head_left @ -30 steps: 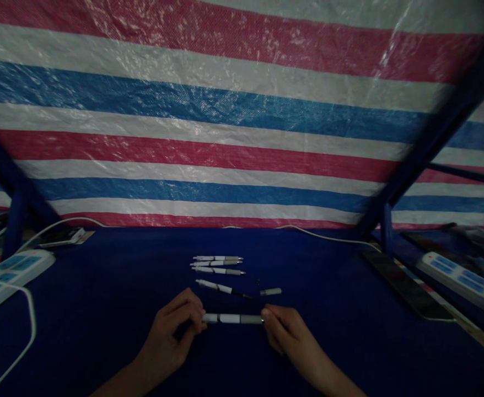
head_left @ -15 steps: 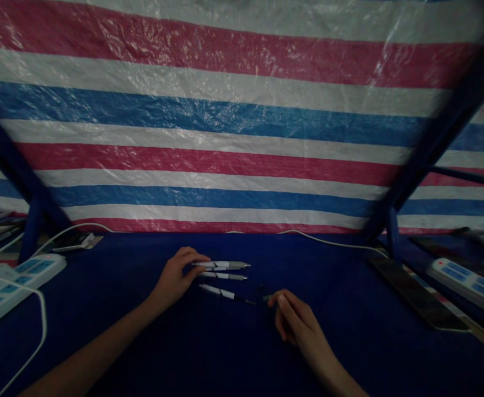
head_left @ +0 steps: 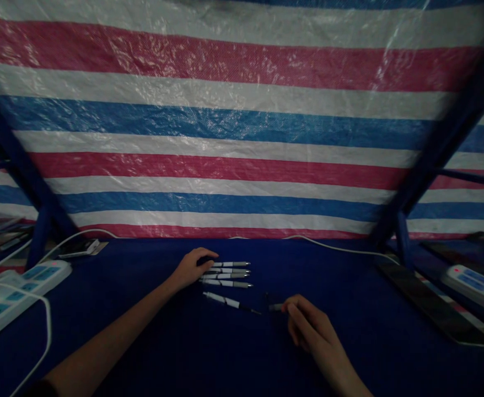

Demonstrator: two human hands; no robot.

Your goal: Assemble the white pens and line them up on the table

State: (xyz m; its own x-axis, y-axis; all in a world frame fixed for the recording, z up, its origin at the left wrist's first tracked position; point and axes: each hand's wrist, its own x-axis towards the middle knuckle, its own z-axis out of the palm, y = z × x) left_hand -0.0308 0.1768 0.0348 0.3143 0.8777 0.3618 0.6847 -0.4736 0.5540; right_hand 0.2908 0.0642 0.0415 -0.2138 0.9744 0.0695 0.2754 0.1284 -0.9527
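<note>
Several white pens with grey grips (head_left: 230,274) lie side by side, tips pointing right. My left hand (head_left: 193,267) is at their left ends, thumb and index finger around the end of the farthest pen, hiding it. Nearer to me lies a white pen without its grey grip (head_left: 222,299), its dark inner part and thin tip exposed to the right. My right hand (head_left: 310,325) pinches a small grey pen grip (head_left: 275,307) between thumb and index finger, just right of that tip. A tiny dark piece (head_left: 267,296) lies close by, too dim to make out.
A blue tabletop (head_left: 176,342) meets a striped plastic sheet (head_left: 225,143) at the back. White power strips (head_left: 39,279) (head_left: 476,284) stand at left and right, with a white cable (head_left: 47,314) at the left. A dark flat device (head_left: 432,306) lies right.
The pens in the row have come to lie more spread apart, and my left hand has shifted slightly towards their ends. More of the grey grip shows from my right hand. The view has tilted slightly.
</note>
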